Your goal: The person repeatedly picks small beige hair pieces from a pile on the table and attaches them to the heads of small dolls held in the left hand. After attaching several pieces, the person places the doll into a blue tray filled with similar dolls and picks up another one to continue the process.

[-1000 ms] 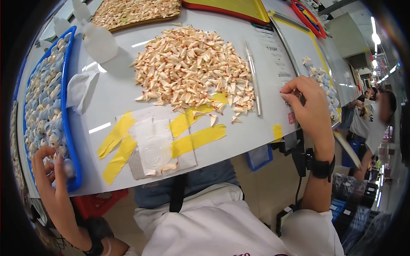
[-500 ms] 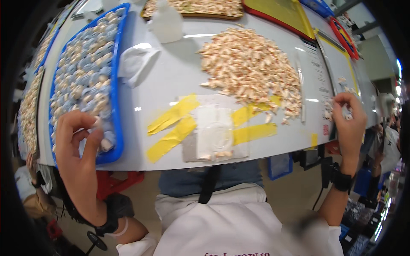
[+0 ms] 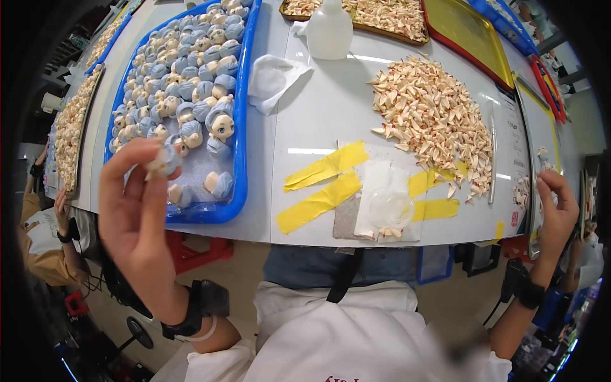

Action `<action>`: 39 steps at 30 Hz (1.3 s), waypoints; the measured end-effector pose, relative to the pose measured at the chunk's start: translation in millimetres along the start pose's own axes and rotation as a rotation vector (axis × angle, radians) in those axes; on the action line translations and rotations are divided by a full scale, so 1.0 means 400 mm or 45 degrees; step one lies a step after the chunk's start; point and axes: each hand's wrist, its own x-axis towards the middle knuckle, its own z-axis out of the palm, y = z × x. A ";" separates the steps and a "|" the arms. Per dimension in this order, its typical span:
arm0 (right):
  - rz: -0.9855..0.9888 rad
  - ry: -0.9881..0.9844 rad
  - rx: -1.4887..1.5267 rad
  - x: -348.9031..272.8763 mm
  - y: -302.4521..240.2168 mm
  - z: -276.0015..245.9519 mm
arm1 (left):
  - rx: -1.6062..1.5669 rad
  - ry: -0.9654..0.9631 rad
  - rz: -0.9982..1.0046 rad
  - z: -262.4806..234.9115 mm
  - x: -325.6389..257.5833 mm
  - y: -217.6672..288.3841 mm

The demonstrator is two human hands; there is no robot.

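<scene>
A small doll head with blue hair (image 3: 167,162) is pinched between the thumb and fingers of my left hand (image 3: 143,204), above the near left corner of a blue tray (image 3: 238,153). That tray holds many more such doll heads with pale faces, two of them (image 3: 219,184) lying close to my hand. At the far right, my right hand (image 3: 556,207) has thumb and forefinger drawn together near the table's right side. Whatever lies between those fingertips is too small to make out. Several small pale pieces (image 3: 522,191) lie beside it.
A heap of small cream, red-tipped pieces (image 3: 439,114) covers the table's right half. In front are yellow tape strips (image 3: 324,191) and a clear round dish (image 3: 390,209) on a white pad. Behind stand a translucent bottle (image 3: 330,35), a white cloth (image 3: 273,79) and a yellow tray (image 3: 468,35).
The view has swung left, so the table sits farther right in the picture. My left hand has come up from among the doll heads with one in its fingers. My right hand stays at the right side.
</scene>
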 end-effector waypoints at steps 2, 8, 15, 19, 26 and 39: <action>0.159 0.010 0.168 -0.003 0.000 -0.010 | -0.234 0.063 -0.055 -0.004 -0.015 0.008; 0.126 0.001 0.360 -0.025 -0.094 -0.005 | -0.490 -0.209 -0.112 0.042 -0.088 0.017; 0.052 -0.172 0.665 -0.034 -0.217 0.070 | -0.895 -0.394 -0.412 0.119 -0.134 0.027; 0.014 -0.220 0.762 -0.028 -0.275 0.108 | -0.970 -0.375 -0.642 0.140 -0.147 0.055; -0.250 -0.508 0.613 -0.016 -0.348 0.154 | -0.921 -0.348 -0.402 0.161 -0.172 0.014; -0.759 -0.584 0.038 0.011 -0.440 0.204 | -0.996 -0.398 -0.597 0.147 -0.160 0.024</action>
